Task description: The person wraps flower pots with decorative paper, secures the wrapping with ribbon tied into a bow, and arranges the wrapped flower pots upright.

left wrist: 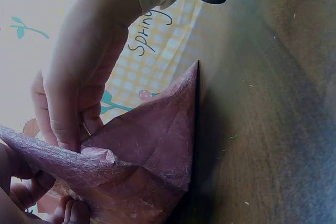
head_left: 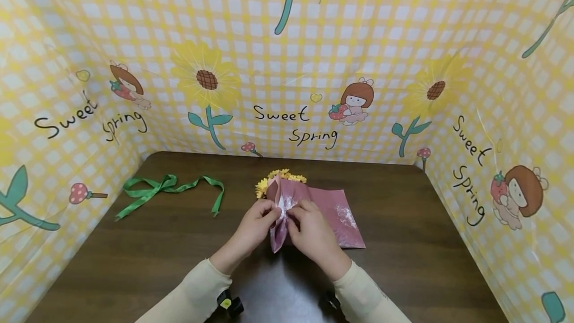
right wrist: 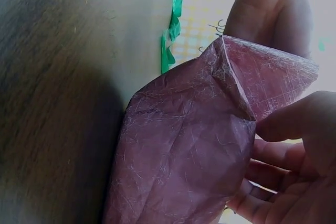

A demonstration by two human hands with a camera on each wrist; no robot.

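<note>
A sheet of pink wrapping paper point(head_left: 320, 203), creased and shiny in places, is folded around a bunch of yellow flowers point(head_left: 261, 189). Only some petals show past its far edge. My left hand point(head_left: 257, 226) pinches the gathered fold on its left side. Just across from it, my right hand point(head_left: 311, 228) grips the same gather between thumb and fingers. The left wrist view shows the paper point(left wrist: 152, 145) bunched between both hands, one corner standing up. In the right wrist view, the right thumb point(right wrist: 294, 119) presses the paper's edge. The flower stems are hidden.
A loose green ribbon point(head_left: 157, 188) lies curled on the left of the dark wooden table point(head_left: 403, 273). Patterned yellow checked cloth point(head_left: 287, 79) walls in the table at the back and both sides. Small black wrist cameras point(head_left: 230, 303) sit below the forearms.
</note>
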